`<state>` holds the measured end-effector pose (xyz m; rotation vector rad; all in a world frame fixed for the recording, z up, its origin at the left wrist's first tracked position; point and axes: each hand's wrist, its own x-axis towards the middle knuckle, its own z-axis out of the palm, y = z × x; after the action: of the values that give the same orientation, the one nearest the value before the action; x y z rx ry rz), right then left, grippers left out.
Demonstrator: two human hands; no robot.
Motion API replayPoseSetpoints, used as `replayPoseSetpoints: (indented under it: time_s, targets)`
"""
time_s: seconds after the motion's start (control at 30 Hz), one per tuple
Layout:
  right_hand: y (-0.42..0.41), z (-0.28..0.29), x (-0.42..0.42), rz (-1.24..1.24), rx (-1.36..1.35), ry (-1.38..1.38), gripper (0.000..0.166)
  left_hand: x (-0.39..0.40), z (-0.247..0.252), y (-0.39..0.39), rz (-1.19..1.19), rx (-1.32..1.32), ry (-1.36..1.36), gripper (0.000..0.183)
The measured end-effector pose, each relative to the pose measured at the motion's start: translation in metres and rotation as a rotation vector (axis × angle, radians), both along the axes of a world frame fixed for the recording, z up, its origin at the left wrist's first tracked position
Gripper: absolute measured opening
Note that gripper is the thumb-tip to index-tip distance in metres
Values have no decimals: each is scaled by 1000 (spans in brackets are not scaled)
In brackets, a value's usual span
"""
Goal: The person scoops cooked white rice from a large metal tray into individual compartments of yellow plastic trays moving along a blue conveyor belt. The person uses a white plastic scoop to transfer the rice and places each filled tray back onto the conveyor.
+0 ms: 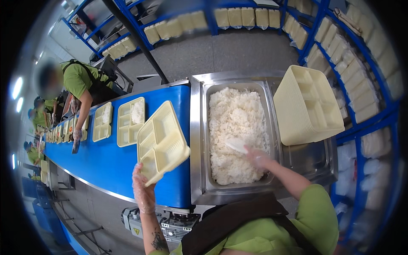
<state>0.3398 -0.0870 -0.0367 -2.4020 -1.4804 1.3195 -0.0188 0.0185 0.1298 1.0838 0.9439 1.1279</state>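
My left hand, in a clear plastic glove, grips the near corner of a pale yellow compartment tray. That tray is tilted above the blue conveyor belt, and its compartments hold no food. My right hand, also gloved, holds a white rice paddle by its handle, with the blade resting on cooked white rice. The rice fills a deep steel pan set in a metal counter. Two more trays with rice in one compartment, a nearer one and a farther one, lie on the belt.
Right of the pan stands a tall stack of nested trays. A co-worker reaches over the belt at the left, with others farther along. Blue shelving with bagged trays curves around the back and right. A motor sits under the belt's near edge.
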Motion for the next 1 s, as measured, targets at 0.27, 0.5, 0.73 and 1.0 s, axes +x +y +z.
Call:
replayPoseSetpoints:
  time_s: [0.27,0.5,0.73,1.0]
  targets:
    - [77,-87,59,-301,167,51,44,25,-30,-1,61,-184,-157,47]
    - [26,-20,16,-17,45,-230,45,-4,-76,6,107,-457,-414,71]
    - [36,-28,-22,-56,-24,-89,47,-1,-77,8,119,-515,-422,69]
    - [32,-70,14,-187,68,-216,47,-12,-87,9,100,-517,-389,70]
